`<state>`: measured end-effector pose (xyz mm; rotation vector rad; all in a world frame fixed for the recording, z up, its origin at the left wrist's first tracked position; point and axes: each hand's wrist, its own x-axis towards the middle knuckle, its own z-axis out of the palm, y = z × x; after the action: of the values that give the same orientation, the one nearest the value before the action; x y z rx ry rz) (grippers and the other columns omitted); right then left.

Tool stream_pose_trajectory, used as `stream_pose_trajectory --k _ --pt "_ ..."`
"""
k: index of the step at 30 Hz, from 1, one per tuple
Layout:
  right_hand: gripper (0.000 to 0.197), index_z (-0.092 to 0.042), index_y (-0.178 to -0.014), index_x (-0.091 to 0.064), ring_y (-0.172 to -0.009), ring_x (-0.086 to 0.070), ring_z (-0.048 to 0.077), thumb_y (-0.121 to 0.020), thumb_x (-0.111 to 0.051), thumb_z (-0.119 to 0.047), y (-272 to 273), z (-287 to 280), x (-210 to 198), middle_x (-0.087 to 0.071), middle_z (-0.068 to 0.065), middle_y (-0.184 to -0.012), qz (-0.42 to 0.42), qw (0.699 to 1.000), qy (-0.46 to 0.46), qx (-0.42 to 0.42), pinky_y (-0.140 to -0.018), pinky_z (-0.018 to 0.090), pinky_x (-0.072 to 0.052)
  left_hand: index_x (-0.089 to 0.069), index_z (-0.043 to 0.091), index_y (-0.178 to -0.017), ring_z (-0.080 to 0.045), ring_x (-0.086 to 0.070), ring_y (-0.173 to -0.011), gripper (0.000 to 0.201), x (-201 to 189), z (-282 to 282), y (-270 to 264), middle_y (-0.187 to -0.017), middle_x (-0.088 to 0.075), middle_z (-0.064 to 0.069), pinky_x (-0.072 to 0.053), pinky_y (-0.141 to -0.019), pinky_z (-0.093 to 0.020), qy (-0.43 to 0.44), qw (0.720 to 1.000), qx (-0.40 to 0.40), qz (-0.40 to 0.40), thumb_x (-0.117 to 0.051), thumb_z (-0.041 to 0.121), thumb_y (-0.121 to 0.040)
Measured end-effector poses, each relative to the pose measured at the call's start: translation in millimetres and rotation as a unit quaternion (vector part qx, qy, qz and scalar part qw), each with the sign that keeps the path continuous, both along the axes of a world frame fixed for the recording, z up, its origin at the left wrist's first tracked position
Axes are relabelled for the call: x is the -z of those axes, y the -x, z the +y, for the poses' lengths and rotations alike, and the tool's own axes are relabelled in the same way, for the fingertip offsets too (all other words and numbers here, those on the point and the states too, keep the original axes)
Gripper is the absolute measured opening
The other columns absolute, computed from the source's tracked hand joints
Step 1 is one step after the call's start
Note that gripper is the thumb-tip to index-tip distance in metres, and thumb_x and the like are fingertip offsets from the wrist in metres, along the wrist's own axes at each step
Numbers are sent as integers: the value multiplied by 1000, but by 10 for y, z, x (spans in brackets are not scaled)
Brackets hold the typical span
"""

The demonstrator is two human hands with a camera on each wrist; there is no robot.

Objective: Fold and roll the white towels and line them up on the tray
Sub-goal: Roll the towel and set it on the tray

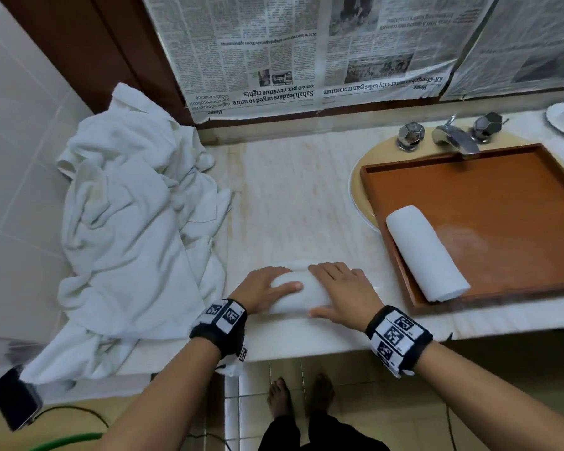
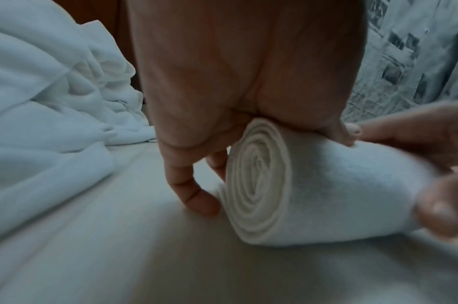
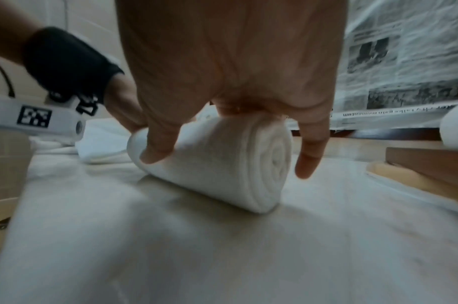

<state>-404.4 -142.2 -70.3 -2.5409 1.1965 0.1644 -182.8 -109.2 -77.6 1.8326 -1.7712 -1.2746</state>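
Near the bench edge, our left hand and right hand curl over the half-rolled towel. A finished roll lies in the tray. Behind, newspaper (upside down) reads "Sabah leaders urged to unite".

Rolled white towel lying at counter front edge, second roll on wooden tray at 3 o'clock, loose towel heap at 9 o'clock.
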Motion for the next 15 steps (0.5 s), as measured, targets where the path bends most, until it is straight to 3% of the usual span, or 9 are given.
stream_pose_trajectory --k 3,5,7,10,13,15 --pt "77 -24 -141 -39 -123 -42 21 -79 -61 -64 -62 -67 32 -47 -2 -137 28 999 -17 7 -94 39 -40 -59 31 -131 -9 -43 -113 61 11 66 50 -129 -51 13 -36 -101 -34 24 999 12 -40 -56 71 -84" --pt "73 -26 -136 -45 -119 -45 21 -76 -65 -63 -122 -200 -26 -52 -3 -130 33 996 -83 24 -95 41 -40 -45 36 -142 -12 -30 -118 86 40 233 94 -139 -36 13 -33 -103 -36 47 994 -8 -97 -47 85 -71" --pt "69 -28 -130 -51 -116 -47 20 -72 -71 -61 -151 -312 -74 -55 -4 -124 31 987 -155 35 -95 40 -41 -36 39 -147 -15 -30 -125 96 89 383 136 -144 -34 13 -36 -103 -39 72 988 -14 -133 -44 88 -66" --pt "71 -26 -131 -50 -116 -46 21 -73 -70 -61 -172 -289 -115 -52 -2 -125 45 986 -158 26 -95 40 -41 -43 42 -142 -14 -37 -121 96 131 354 98 -134 -45 15 -39 -101 -38 30 994 -35 -100 -52 90 -59" --pt "79 -21 -143 -37 -128 -39 22 -79 -62 -58 -120 -78 -127 -40 -1 -143 33 999 -35 -3 -101 42 -37 -64 39 -116 -8 -56 -100 76 48 112 -20 -104 -62 17 -44 -87 -33 0 999 0 -52 -62 88 -58" --pt "83 -19 -146 -34 -136 -33 22 -79 -62 -61 -85 -21 -101 -35 -1 -150 25 1000 6 -15 -105 42 -34 -66 36 -111 -9 -55 -103 68 2 -7 -65 -103 -61 17 -41 -91 -32 -26 997 35 -58 -67 83 -62"
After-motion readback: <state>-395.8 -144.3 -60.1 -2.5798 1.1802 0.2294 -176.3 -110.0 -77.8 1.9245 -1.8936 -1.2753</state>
